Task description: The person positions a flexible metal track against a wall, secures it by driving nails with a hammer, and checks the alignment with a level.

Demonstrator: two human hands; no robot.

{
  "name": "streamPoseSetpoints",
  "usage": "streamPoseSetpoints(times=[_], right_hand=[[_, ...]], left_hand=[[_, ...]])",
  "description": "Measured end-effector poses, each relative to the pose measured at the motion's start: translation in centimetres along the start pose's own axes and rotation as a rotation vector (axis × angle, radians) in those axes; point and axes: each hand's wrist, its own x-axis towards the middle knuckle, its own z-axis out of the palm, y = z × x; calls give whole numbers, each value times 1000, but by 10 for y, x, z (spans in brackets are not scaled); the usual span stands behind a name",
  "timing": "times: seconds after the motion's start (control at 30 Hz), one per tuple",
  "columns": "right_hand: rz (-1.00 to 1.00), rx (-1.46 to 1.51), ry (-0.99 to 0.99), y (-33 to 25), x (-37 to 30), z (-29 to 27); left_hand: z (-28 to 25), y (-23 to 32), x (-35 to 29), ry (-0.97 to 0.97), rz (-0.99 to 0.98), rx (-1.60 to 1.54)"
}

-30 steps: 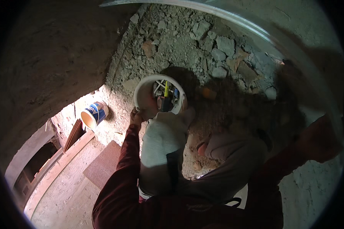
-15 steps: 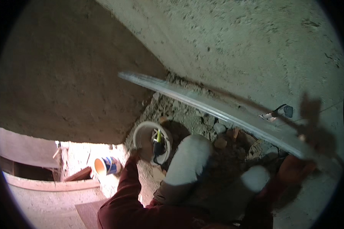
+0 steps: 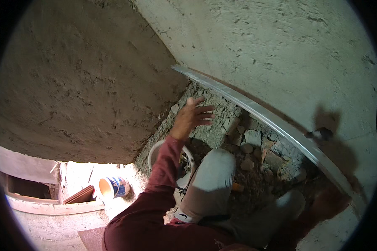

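A long metal straightedge point(image 3: 255, 109) lies along the foot of the pale wall, its far end near the corner with the brown wall. At the straightedge's near right end, my right hand point(image 3: 333, 200) is closed around it; deep shadow hides most of the fingers. My left hand point(image 3: 192, 116) is held out over the rubble with fingers spread and nothing in them. Below that forearm stands a pale bucket point(image 3: 153, 154), partly covered by my sleeve. What the bucket contains is mostly hidden.
Rubble and broken stones point(image 3: 251, 144) fill the corner around my knees. A white and blue pail point(image 3: 120, 187) and reddish-brown boards point(image 3: 79, 194) are at the left in bright light. A dark fitting point(image 3: 321, 134) juts from the pale wall point(image 3: 255, 46).
My left hand has left the bucket's rim and moved up and right over the rubble, opening. The straightedge has shifted right, toward the pale wall's foot, with its far end now by the corner.
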Motion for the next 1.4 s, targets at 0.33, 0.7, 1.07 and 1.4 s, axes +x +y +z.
streamPoseSetpoints(times=[0.33,0.7,1.07,1.4], right_hand=[[-51,482,138,-33,17,-13],[218,341,381,-44,-49,1],[80,-188,285,-26,-46,30],[550,1333,-30,14,-67,41]], left_hand=[[70,-3,43,90,352,-687],[67,57,40,256,640,-575],[75,115,49,223,742,-561],[115,167,32,222,804,-251]])
